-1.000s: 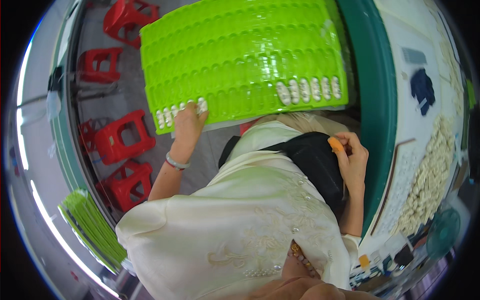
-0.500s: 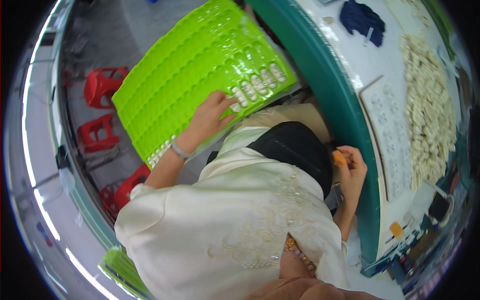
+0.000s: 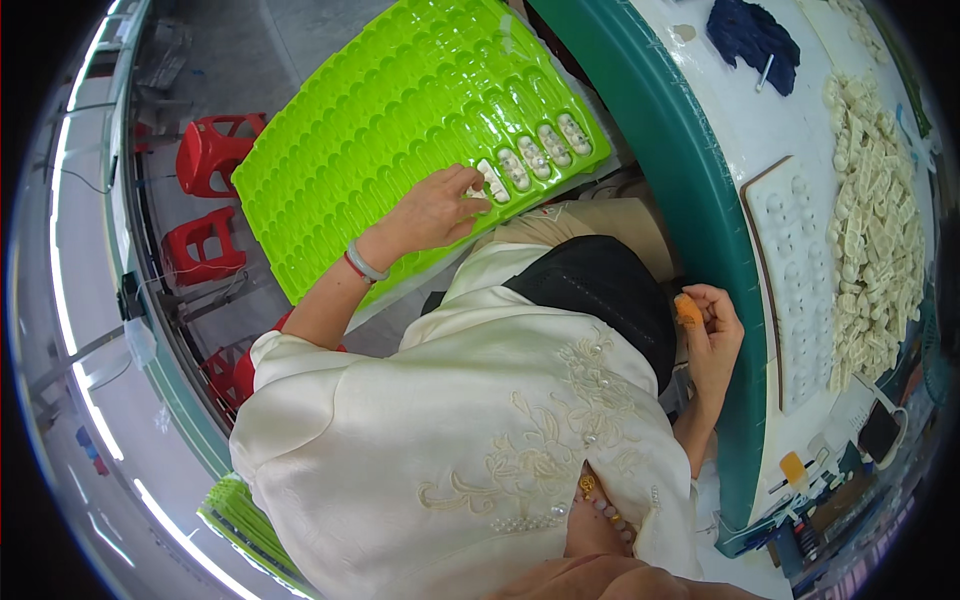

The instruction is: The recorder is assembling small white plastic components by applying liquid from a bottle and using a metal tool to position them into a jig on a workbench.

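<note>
A bright green tray (image 3: 370,130) with rows of oval hollows slants across the far left of my lap. White knobbly oblong pieces (image 3: 533,157) lie in several hollows at its right end. My left hand (image 3: 435,210), palm down, reaches over the near edge, fingertips bunched at a white piece (image 3: 493,181) in the row. The fingers partly hide what they pinch. Low at my right side, my right hand (image 3: 710,345) has curled fingers, by the green table edge. A small orange piece (image 3: 688,309) shows at its thumb; cover or held thing, I cannot tell.
On the white-topped table (image 3: 715,125) at right lie a pile of pale pieces (image 3: 875,240), a white board with round hollows (image 3: 790,285) and a dark blue cloth (image 3: 750,42). Red stools (image 3: 205,245) stand at left. Another green stack (image 3: 250,530) is at lower left.
The picture has shifted, so the tray and table sit further right in it. My left hand has moved slightly right, its fingertips still at the white pieces. My right hand stays about the same.
</note>
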Demonstrator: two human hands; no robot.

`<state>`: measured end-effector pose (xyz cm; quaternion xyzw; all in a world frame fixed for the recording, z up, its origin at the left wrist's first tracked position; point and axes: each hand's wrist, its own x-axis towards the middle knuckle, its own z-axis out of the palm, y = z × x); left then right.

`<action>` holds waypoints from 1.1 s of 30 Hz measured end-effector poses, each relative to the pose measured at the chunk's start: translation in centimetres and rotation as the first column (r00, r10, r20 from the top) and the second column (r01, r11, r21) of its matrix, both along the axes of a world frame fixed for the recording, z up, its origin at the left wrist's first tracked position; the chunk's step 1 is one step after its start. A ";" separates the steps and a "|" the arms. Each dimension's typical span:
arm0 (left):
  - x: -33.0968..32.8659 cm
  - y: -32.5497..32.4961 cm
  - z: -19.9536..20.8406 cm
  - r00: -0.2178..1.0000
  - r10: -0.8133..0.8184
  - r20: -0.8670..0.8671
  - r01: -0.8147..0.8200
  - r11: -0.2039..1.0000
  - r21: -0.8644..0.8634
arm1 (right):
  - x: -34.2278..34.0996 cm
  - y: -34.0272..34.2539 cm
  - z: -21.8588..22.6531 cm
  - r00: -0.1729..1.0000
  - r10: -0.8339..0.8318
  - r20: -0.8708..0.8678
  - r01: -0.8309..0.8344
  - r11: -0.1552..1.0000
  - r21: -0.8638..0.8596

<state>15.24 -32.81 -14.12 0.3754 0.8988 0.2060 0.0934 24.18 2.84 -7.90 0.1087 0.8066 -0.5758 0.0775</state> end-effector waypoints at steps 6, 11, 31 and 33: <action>-0.8 -0.5 0.6 0.992 0.114 0.046 -0.116 0.992 0.042 | 1.4 0.6 0.2 0.999 -0.034 -0.035 0.035 0.999 0.019; -1.9 0.5 -0.2 0.999 0.026 -0.046 -0.026 1.000 0.010 | 1.8 0.8 0.0 0.996 -0.093 -0.001 0.093 0.995 -0.020; -13.7 22.4 13.9 0.867 -0.435 -0.244 0.498 0.776 0.387 | -4.6 10.2 8.1 0.896 0.049 -0.440 0.306 0.650 0.695; -16.7 28.9 13.3 0.835 -0.389 -0.389 0.544 0.693 0.474 | -8.7 12.1 6.9 0.859 0.076 -0.506 0.417 0.467 0.780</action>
